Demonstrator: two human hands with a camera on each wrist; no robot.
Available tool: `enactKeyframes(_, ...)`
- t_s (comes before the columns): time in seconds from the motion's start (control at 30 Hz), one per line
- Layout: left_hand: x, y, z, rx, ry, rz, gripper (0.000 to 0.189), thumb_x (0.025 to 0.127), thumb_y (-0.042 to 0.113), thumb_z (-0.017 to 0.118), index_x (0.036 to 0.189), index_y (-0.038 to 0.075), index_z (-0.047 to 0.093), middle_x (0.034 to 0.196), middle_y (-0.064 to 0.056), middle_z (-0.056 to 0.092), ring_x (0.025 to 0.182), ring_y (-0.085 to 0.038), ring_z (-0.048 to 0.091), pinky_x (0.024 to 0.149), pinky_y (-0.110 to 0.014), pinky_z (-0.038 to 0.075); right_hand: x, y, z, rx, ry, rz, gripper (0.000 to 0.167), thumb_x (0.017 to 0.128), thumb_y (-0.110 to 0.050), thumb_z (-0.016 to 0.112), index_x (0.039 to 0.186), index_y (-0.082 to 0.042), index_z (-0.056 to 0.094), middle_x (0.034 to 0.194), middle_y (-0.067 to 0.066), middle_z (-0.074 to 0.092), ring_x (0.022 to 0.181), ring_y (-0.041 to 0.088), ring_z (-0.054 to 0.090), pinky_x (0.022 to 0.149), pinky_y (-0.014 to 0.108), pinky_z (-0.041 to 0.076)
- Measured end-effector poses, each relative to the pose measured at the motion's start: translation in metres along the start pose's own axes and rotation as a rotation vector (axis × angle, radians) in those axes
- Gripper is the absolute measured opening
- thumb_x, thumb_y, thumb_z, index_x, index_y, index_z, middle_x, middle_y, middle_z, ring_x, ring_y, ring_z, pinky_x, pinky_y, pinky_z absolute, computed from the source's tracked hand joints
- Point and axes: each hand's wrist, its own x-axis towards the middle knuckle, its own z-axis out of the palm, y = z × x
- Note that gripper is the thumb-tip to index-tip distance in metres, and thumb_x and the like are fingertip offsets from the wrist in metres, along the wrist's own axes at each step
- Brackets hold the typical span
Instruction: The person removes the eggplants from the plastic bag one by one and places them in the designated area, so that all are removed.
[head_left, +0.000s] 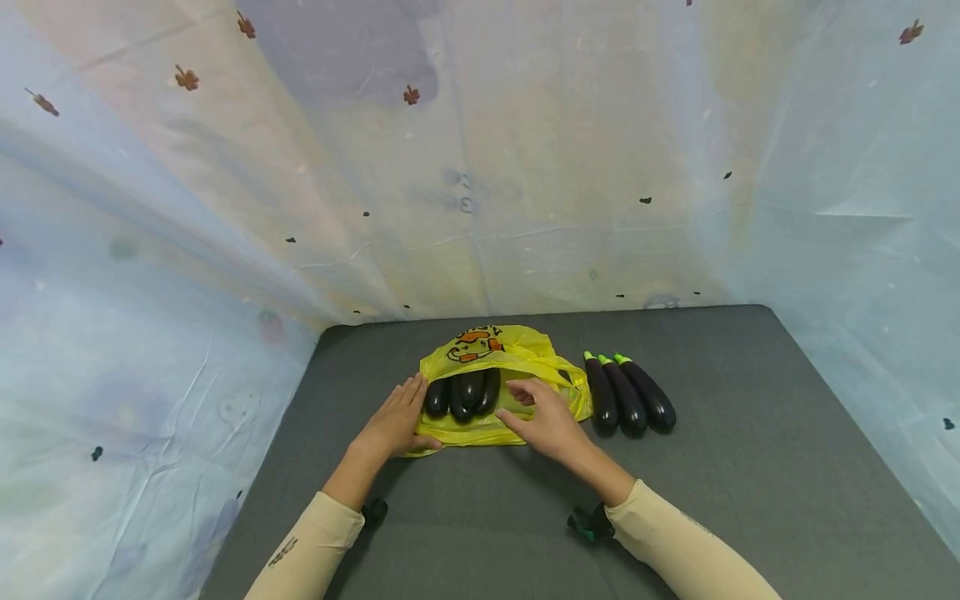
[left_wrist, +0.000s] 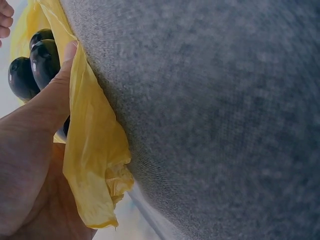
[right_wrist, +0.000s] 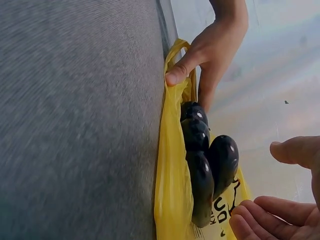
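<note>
A yellow plastic bag (head_left: 517, 343) with a printed cartoon lies on the grey table, its mouth gaping toward me. Several dark, glossy eggplants (head_left: 472, 392) show inside, rounded ends facing out; their far ends are hidden. My left hand (head_left: 395, 419) rests along the bag's left side with straight fingers, its thumb (right_wrist: 176, 75) pressing on the lower lip of the mouth. Over the right part of the mouth is my right hand (head_left: 547, 421), its fingers (right_wrist: 265, 220) loosely bent and thumb apart, holding nothing.
To the right of the bag, three eggplants (head_left: 630, 398) with green stem ends lie side by side on the table (head_left: 480, 517). A patterned plastic sheet (head_left: 540, 167) rises behind the table and along both sides.
</note>
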Motion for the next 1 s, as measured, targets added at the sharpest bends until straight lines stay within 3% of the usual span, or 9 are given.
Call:
enactKeyframes(0.3, -0.002, 0.001, 0.001, 0.001, 0.013, 0.011, 0.119, 0.092, 0.056, 0.08, 0.17, -0.005, 0.014, 0.178, -0.024, 0.01, 0.165, -0.041, 0.013, 0.135, -0.053, 0.014, 0.007, -0.001, 0.015, 0.022, -0.011, 0.027, 0.06, 0.099, -0.034, 0.081, 0.146, 0.0, 0.063, 0.131, 0.019, 0.067, 0.119, 0.036, 0.067, 0.102, 0.053, 0.058)
enactKeyframes(1.0, -0.001, 0.001, 0.001, -0.013, 0.026, 0.005, 0.12, 0.091, 0.056, 0.082, 0.17, -0.005, 0.015, 0.178, -0.023, 0.011, 0.165, -0.04, 0.013, 0.135, -0.053, 0.013, 0.028, -0.005, 0.045, -0.016, 0.072, 0.043, 0.068, 0.095, -0.037, 0.085, 0.146, 0.002, 0.061, 0.128, 0.017, 0.066, 0.116, 0.031, 0.065, 0.101, 0.051, 0.058)
